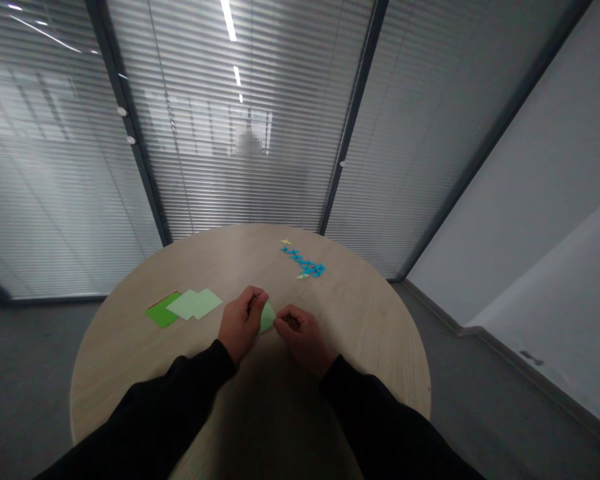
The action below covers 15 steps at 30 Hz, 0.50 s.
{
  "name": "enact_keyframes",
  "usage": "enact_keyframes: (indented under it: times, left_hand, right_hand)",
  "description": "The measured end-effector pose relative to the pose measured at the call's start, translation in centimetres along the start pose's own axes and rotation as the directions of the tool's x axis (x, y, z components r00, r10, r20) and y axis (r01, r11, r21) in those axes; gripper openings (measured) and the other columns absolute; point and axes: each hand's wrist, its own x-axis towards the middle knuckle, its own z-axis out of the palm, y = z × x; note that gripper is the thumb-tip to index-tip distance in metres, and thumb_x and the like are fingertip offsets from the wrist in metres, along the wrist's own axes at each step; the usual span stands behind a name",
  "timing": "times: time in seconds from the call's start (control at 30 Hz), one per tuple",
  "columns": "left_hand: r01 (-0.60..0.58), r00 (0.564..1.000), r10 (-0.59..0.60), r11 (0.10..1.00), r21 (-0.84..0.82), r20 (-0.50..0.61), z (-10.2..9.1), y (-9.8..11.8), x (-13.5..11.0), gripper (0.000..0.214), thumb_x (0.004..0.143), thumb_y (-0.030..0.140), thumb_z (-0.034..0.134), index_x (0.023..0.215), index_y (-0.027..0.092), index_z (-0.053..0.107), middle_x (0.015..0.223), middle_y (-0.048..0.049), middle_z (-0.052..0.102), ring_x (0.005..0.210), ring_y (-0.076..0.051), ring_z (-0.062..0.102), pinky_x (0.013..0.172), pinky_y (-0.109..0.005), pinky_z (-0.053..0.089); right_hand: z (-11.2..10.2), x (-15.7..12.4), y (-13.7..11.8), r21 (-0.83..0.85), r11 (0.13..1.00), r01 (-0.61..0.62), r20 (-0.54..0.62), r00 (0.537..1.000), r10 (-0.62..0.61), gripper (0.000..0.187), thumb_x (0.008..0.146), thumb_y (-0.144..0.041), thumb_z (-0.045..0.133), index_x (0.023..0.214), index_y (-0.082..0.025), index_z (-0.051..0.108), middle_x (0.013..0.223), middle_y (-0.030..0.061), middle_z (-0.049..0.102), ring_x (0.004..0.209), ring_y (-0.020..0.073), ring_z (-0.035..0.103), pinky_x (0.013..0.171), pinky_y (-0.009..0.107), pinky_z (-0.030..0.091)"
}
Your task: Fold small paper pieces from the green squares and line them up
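A small folded piece of pale green paper is held between both hands over the round wooden table. My left hand is closed, pinching the paper's left side. My right hand is closed too, fingertips pinching the paper's right corner. Both arms wear black sleeves.
Loose sheets lie to the left: pale green squares over a darker green sheet with an orange edge showing. A row of small blue folded pieces with a yellowish one lies at the far side. Glass walls with blinds stand behind.
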Motion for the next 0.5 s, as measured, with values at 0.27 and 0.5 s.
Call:
enact_keyframes:
  times: [0.27, 0.5]
  left_hand:
    - [0.037, 0.999, -0.037, 0.999, 0.001, 0.011, -0.1, -0.08, -0.01, 0.034, 0.097, 0.047, 0.046, 0.085, 0.019, 0.063, 0.057, 0.0046, 0.051, 0.054, -0.014, 0.048, 0.055, -0.026, 0.032]
    - [0.016, 1.0, -0.015, 0.999, 0.03, -0.027, -0.12, -0.14, -0.13, 0.034, 0.098, 0.046, 0.045, 0.09, 0.019, 0.063, 0.062, 0.0035, 0.058, 0.057, -0.015, 0.053, 0.057, -0.026, 0.035]
  right_hand:
    - [-0.22, 0.07, -0.1, 0.025, 0.999, -0.038, 0.044, 0.998, 0.037, 0.013, 0.078, -0.029, 0.059, 0.071, -0.019, 0.059, 0.062, -0.0033, 0.051, 0.056, 0.012, 0.043, 0.054, 0.025, 0.032]
    - [-0.46, 0.07, 0.06, 0.117, 0.991, -0.06, 0.068, 0.996, 0.053, 0.033, 0.091, -0.04, 0.043, 0.072, -0.018, 0.059, 0.061, -0.0015, 0.05, 0.053, 0.0119, 0.04, 0.05, 0.025, 0.031]
